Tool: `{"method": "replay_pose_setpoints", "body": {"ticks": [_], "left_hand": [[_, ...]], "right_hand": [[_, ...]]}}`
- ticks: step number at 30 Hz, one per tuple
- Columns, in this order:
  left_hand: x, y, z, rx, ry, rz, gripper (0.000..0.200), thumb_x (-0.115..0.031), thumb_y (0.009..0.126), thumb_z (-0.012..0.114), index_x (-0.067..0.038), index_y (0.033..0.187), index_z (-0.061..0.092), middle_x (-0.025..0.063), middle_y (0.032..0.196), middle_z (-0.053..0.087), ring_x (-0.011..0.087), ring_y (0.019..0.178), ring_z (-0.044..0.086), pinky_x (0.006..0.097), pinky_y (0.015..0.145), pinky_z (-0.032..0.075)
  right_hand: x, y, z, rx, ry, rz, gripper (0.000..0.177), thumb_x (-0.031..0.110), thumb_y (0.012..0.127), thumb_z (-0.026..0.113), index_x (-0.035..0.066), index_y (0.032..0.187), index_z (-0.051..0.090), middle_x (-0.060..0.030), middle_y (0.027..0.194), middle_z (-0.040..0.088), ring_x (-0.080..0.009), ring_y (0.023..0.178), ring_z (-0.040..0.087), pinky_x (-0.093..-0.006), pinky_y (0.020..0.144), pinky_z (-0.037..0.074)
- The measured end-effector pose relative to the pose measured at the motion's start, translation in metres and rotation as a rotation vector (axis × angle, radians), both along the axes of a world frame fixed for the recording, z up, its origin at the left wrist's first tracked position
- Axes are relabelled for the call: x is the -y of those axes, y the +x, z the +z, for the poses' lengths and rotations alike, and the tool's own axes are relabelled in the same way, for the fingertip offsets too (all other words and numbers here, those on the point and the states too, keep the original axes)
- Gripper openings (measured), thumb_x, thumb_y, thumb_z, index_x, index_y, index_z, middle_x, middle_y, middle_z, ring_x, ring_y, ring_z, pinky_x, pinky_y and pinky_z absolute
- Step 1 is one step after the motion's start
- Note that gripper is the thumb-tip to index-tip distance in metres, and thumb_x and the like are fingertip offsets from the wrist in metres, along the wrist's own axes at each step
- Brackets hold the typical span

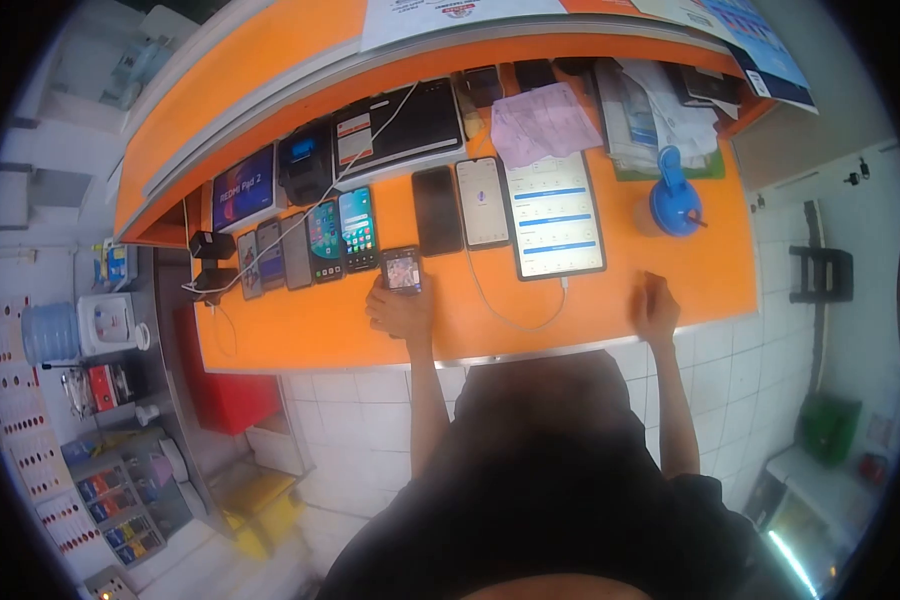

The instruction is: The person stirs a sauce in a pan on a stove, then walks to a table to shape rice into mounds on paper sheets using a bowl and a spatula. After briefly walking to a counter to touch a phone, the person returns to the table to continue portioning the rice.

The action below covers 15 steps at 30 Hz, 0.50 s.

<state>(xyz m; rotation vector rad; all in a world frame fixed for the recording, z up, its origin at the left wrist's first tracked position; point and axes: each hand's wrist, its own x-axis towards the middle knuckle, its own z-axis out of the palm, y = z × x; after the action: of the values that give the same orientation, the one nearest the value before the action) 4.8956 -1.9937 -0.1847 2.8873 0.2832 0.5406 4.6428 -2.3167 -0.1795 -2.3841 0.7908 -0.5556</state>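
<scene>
My left hand (402, 312) is wrapped round the lower part of a smartphone (401, 268), whose lit screen shows a picture. Over the orange counter (610, 300), to the right of the tablet, my right hand (656, 308) is closed; its fingers are curled and I cannot make out anything in them. A large tablet (555, 222) with a bright page lies between the hands, a white cable (515, 322) plugged into its lower edge. Left of it lie a white-screened phone (483, 205) and a dark phone (437, 211). Another lit phone (359, 228) is just beyond my left hand.
Several more phones (298, 250) lie in a row at the left, near a Redmi Pad 2 box (244, 190) and black chargers (212, 246). A pink cloth (546, 124) overlaps the tablet's top. A blue-lidded cup (676, 208) stands at the right, before stacked papers (656, 115).
</scene>
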Motion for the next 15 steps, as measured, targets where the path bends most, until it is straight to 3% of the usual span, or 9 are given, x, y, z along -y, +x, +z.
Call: {"method": "replay_pose_setpoints", "body": {"ticks": [1,6,8,15], "left_hand": [[0.0001,0.0016,-0.0015,0.013,0.005,-0.001,0.073,-0.053,0.059,0.071,-0.007,0.112,0.052,0.0104,0.102,0.051,0.0300,0.098,0.048,0.0446,0.080,0.037],[-0.0004,0.0042,-0.0018,0.071,-0.020,-0.022,0.073,-0.053,0.060,0.073,-0.005,0.112,0.053,0.0118,0.100,0.052,0.0312,0.094,0.049,0.0443,0.077,0.039],[-0.0013,0.0074,-0.0016,0.005,-0.095,-0.046,0.076,-0.050,0.057,0.073,-0.001,0.112,0.051,0.0150,0.104,0.052,0.0335,0.100,0.047,0.0462,0.082,0.039],[-0.0025,0.0113,-0.0045,0.045,-0.103,-0.092,0.075,-0.048,0.058,0.075,0.000,0.110,0.051,0.0153,0.102,0.052,0.0339,0.096,0.048,0.0457,0.082,0.041]], "right_hand": [[-0.0013,0.0027,0.0016,0.092,-0.103,0.028,0.023,0.012,0.087,0.056,0.004,0.109,0.056,-0.0070,0.061,0.049,-0.0191,0.049,0.049,-0.0313,0.049,0.040],[-0.0049,0.0063,0.0048,0.088,-0.115,0.007,0.024,0.013,0.087,0.056,0.004,0.109,0.055,-0.0066,0.061,0.048,-0.0182,0.048,0.048,-0.0309,0.048,0.040],[-0.0061,0.0073,0.0028,0.064,-0.102,-0.014,0.024,0.013,0.087,0.056,0.004,0.109,0.055,-0.0063,0.061,0.047,-0.0178,0.048,0.047,-0.0306,0.048,0.039],[-0.0076,0.0094,0.0033,0.095,-0.124,-0.031,0.023,0.012,0.087,0.056,0.003,0.108,0.056,-0.0057,0.061,0.047,-0.0169,0.048,0.046,-0.0303,0.048,0.039]]}}
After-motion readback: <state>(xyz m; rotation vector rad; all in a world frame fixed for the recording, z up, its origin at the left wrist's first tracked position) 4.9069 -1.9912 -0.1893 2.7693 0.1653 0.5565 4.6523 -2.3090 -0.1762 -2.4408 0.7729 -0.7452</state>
